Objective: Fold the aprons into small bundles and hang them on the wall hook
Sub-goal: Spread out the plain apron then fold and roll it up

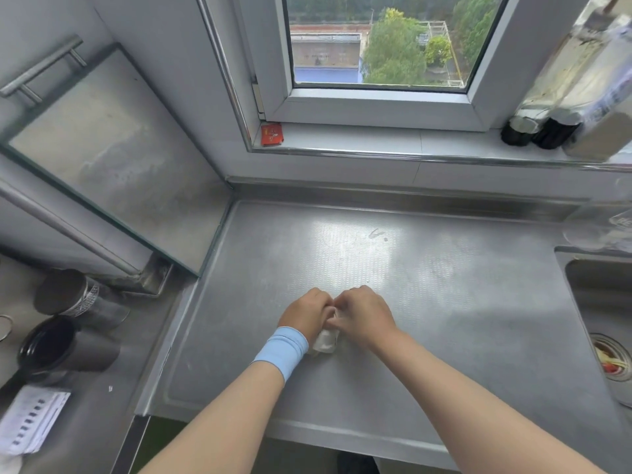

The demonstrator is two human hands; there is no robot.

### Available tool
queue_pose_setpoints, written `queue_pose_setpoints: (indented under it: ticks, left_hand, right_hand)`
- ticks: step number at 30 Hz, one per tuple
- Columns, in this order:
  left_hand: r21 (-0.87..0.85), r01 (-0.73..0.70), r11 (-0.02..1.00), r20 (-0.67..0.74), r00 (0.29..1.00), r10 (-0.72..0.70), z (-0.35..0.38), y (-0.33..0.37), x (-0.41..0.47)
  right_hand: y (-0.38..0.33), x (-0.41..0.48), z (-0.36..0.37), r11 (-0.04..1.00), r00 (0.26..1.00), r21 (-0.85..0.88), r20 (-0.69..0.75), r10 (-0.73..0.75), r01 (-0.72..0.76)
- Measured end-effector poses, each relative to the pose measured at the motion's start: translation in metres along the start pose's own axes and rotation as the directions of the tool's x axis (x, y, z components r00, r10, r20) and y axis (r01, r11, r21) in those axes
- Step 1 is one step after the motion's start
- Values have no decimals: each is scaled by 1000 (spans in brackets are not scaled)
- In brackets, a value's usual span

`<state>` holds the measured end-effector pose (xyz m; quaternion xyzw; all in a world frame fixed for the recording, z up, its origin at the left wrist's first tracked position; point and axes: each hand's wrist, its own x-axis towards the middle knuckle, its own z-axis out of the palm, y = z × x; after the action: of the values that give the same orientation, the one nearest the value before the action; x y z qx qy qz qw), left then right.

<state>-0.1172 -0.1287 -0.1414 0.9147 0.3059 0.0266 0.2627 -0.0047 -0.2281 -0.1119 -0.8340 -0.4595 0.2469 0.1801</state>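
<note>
Two bare forearms reach in from the near edge, the left one wearing a light blue wristband [282, 350]. Just past the wristband, a small white bundle [325, 341] lies on the steel surface [444, 302], near its middle. Its long axis runs roughly away from the person, and its near end points back toward them, leaning slightly left. The far end is hidden under the hands.

The left hand [307, 311] and right hand [364, 314] meet over that far end, knuckles up. Their fingers [343, 302] are curled down and clenched on the bundle; exactly how they pinch it cannot be seen.

On a lower ledge to the left, a printed paper [30, 419] lies nearest, with a dark cup [68, 343] and a metal cup [75, 299] on their sides beyond it. At the right edge is a sink [581, 285], with food scraps in its drain [612, 360].

Farther back, the sill [376, 138] carries a red packet [272, 134] at its left end and dark-capped bottles [540, 131] at its right. Behind it, the window [376, 46] shows trees and a roof.
</note>
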Motion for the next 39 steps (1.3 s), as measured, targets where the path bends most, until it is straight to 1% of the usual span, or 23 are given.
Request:
queue_pose_setpoints:
  ticks: [3,5,7,9,11,13,14,15,16,17,19,23,26,29,31,34,36,39]
  left_hand:
    - [-103,78,992,-28,996,-81,-3,-2,-4]
    - [-253,141,957,-43,987,-157,-8,-1,-9]
    - [-375,191,907,21,980,-198,-11,1,-15]
    - [-414,220,883,83,975,-205,-11,3,-22]
    - [-421,227,878,104,974,-202,-10,3,-27]
    - [-407,237,882,99,972,-215,-9,3,-28]
    - [-388,242,889,95,970,-222,-9,3,-28]
    - [-370,246,896,89,969,-230,-9,4,-28]
    - [-357,245,901,77,969,-234,-8,4,-28]
    - [-347,240,907,62,971,-233,-8,3,-27]
    - [-342,225,913,41,974,-224,-7,1,-29]
    - [-354,150,923,-7,987,-163,-4,-1,-33]
    - [-376,103,921,-49,990,-131,1,-6,-35]
    - [-386,91,918,-80,988,-131,4,-8,-37]
    - [-404,87,910,-90,987,-134,3,-7,-38]
    - [-413,103,905,-65,988,-142,-1,-6,-36]
    - [-418,152,896,-25,984,-178,-5,-5,-36]
    - [-432,219,875,24,972,-232,-8,-3,-35]
  right_hand:
    - [-5,4,5,995,999,-97,-53,12,-17]
    - [-6,5,8,992,997,-123,-75,2,-11]
    - [-7,5,8,989,997,-146,-80,-20,8]
    - [-9,4,8,988,997,-154,-80,-18,5]
    - [-8,5,8,991,999,-132,-52,12,-19]
    - [-10,6,4,996,997,-50,-7,74,-74]
    - [-10,6,1,991,992,51,32,119,-121]
    - [-11,6,-1,966,983,188,89,162,-176]
    - [-12,5,-4,918,969,322,160,189,-233]
    - [-13,5,-5,865,954,417,227,198,-279]
    - [-12,3,-7,805,931,487,299,210,-338]
    - [-7,3,-6,677,906,608,350,239,-414]
    - [-10,0,-6,649,905,634,345,249,-421]
    - [-14,-3,-8,660,917,640,324,231,-392]
    - [-14,-5,-8,699,940,633,283,191,-332]
    - [-16,-7,-7,806,960,534,236,150,-257]
    - [-17,-6,-5,856,963,463,236,129,-228]
    - [-15,-4,-5,928,974,345,213,71,-143]
